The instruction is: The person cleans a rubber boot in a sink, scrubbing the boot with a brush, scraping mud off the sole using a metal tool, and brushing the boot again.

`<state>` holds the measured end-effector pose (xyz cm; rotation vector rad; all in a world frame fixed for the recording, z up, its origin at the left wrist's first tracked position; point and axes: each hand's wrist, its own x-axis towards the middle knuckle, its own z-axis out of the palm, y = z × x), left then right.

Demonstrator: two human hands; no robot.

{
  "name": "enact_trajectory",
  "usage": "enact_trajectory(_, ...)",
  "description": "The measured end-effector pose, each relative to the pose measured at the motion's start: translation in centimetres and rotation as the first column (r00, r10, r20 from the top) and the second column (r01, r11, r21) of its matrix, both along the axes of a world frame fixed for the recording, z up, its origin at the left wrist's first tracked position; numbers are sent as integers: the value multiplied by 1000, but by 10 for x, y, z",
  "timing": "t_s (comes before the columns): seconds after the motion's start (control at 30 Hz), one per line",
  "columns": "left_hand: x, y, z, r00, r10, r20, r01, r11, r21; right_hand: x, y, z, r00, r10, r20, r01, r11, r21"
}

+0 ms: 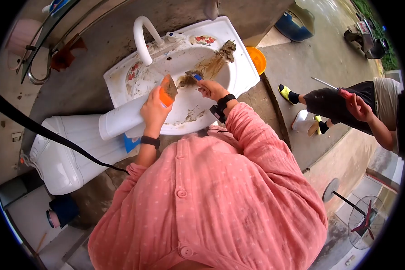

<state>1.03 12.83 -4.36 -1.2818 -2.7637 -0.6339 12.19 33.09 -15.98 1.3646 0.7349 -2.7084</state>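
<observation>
My left hand (154,112) is wrapped round an orange block-like object (168,92) with a brown, muddy face; its exact kind I cannot make out. My right hand (213,91) grips a small blue-ended tool (197,77), its handle mostly hidden by the fingers. The tool's tip meets a dark clump of mud (189,79) inside the white washbasin (177,130). Brown smears run across the bowl, and a muddy, leafy-looking lump (228,51) rests on its upper right rim. Both hands are over the bowl, apart from each other.
A curved white faucet (141,36) rises at the basin's back. An orange bucket (256,60) is right of it; a white toilet (72,148) is at left. Another person (369,105) at right holds a red-handled screwdriver (345,93). A fan (366,222) stands lower right.
</observation>
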Motion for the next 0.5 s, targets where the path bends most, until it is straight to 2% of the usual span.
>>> enact_trajectory(0.07,1,0,0,1000,8,15,-8,1000,3,14,11,23,995,-52,83,41,991,128)
enact_trajectory(0.13,0,0,-1,1000,10,27,-10,1000,11,25,24,45,988,5,157,-47,963,266)
enact_trajectory(0.2,0,-1,-3,1000,-3,6,3,1000,4,34,34,60,994,23,107,-62,923,380)
enact_trajectory(0.27,-1,-1,-3,1000,-13,-5,13,1000,8,41,39,86,990,30,136,-93,868,488)
enact_trajectory(0.47,-1,-1,-3,997,-46,-61,48,998,34,55,49,125,989,67,134,-134,791,597)
enact_trajectory(0.5,-1,-2,-3,997,-50,-64,53,998,44,57,50,129,993,7,115,-78,775,626)
